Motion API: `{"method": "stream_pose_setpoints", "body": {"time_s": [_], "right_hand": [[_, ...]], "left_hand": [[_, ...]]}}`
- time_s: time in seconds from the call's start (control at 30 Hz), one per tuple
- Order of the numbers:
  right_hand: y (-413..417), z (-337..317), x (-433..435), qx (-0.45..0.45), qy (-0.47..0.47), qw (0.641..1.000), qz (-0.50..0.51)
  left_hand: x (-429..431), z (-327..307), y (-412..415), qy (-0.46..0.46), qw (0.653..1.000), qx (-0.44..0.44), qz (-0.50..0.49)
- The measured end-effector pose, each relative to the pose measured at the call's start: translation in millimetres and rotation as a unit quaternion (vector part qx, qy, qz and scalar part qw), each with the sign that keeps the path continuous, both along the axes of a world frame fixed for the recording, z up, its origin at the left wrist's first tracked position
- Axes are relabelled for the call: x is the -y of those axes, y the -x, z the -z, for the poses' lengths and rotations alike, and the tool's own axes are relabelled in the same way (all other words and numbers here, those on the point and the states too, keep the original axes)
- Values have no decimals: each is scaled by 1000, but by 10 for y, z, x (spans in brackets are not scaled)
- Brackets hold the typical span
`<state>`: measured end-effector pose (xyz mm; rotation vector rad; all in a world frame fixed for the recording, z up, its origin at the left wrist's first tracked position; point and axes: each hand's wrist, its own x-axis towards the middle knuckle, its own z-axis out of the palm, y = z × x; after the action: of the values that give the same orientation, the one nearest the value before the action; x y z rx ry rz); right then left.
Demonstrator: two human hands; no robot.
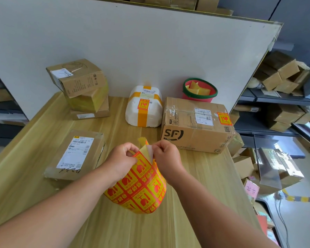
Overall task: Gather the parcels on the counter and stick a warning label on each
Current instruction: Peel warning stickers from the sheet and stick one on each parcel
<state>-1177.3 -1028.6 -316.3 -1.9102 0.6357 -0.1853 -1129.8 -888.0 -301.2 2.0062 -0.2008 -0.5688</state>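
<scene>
While the yellow-and-red sheet of warning labels [138, 187] is gripped at its top by the left hand [122, 158], one label's pale corner [149, 152] is pinched by the right hand [166, 154] above the wooden bench's [195, 176] near middle. Curling and self-adhesion are judged likely if it is pulled askew. No warning label is seen on the flat brown cardboard parcel [75, 154] at the left edge. The white foam box [143, 111] and brown SF carton [195, 126], far right, are labelled.
</scene>
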Motion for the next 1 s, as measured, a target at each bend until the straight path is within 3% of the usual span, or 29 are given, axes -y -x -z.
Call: {"method": "stream_pose_setpoints", "body": {"time_s": [0.17, 0.4, 0.53, 0.63, 0.8, 1.0], "right_hand": [[-15, 1, 101, 2, -98, 993, 71], [-41, -3, 168, 33, -100, 985, 140], [-70, -34, 136, 35, -85, 983, 162], [-124, -61, 23, 25, -89, 984, 152], [-217, -92, -307, 12, -111, 986, 123], [-369, -145, -752, 6, -187, 979, 81]], "left_hand": [[-46, 158, -84, -28, 997, -37, -62], [-120, 392, -182, -102, 986, -26, -131], [-161, 360, -227, -122, 985, -17, -121], [-165, 283, -224, -157, 985, 51, -53], [-171, 77, -150, -77, 973, 219, 4], [-437, 81, -233, -25, 975, 220, -5]]}}
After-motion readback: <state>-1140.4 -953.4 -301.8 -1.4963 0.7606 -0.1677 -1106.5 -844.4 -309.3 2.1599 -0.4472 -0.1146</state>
